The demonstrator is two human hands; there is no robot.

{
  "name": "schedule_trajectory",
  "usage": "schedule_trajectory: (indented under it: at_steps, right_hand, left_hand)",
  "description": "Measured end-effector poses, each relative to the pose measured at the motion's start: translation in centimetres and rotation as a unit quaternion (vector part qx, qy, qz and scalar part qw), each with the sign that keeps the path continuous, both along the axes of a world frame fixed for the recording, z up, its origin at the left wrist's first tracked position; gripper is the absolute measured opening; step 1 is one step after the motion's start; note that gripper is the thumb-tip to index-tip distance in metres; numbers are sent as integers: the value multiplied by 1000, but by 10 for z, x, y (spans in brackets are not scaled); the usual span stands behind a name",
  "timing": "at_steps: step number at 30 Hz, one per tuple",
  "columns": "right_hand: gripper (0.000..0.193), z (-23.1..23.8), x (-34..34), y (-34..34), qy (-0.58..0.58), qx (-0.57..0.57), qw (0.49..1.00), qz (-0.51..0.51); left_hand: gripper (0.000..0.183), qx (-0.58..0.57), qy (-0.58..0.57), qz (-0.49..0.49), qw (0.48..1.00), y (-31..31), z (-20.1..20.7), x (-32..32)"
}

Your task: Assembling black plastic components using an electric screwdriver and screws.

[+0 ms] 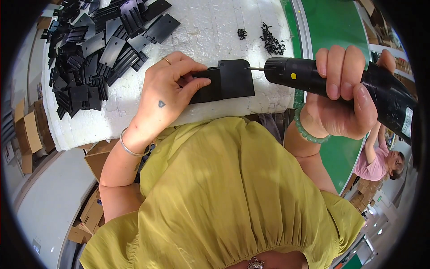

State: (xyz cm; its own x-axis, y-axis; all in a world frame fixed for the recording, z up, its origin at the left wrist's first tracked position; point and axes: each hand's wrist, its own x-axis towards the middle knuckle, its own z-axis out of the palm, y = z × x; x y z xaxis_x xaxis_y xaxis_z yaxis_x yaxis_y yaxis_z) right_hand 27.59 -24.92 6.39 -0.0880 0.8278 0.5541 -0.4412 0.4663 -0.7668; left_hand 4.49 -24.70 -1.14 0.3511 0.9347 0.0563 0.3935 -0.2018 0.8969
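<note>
My left hand [168, 87] is closed on the left end of a flat black part [236, 80], thumb and fingers pinching it near the front of the white foam work surface [215, 27]. The part looks like two overlapping plates. In my right hand [345, 92] is a black electric screwdriver [291, 74], held sideways with a yellow dot on its barrel. Its thin bit points left and meets the upper right edge of the black part. Whether a screw sits at the bit's tip is too small to tell.
A big heap of black plates and ribbed pieces [107, 45] covers the left of the foam. Small black screws [271, 41] lie in two piles at the far right. Beyond is a green table [327, 27]. Cardboard boxes [27, 130] stand at left; another person [378, 163] is at right.
</note>
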Motion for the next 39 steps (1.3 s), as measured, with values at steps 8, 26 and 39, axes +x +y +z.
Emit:
schedule_trajectory:
  at_steps: [8,26,39]
  right_hand:
    - [48,-1,-7,-3,30,-11,998,59]
    - [40,-5,-43,-1,-116,-14,990,83]
    - [33,-4,-70,-2,-242,13,969,41]
  left_hand:
    - [31,222,86,-8,971,12,0,-4]
    - [33,-26,94,-78,992,7,-6,2]
    - [30,-9,80,-53,995,7,-15,2]
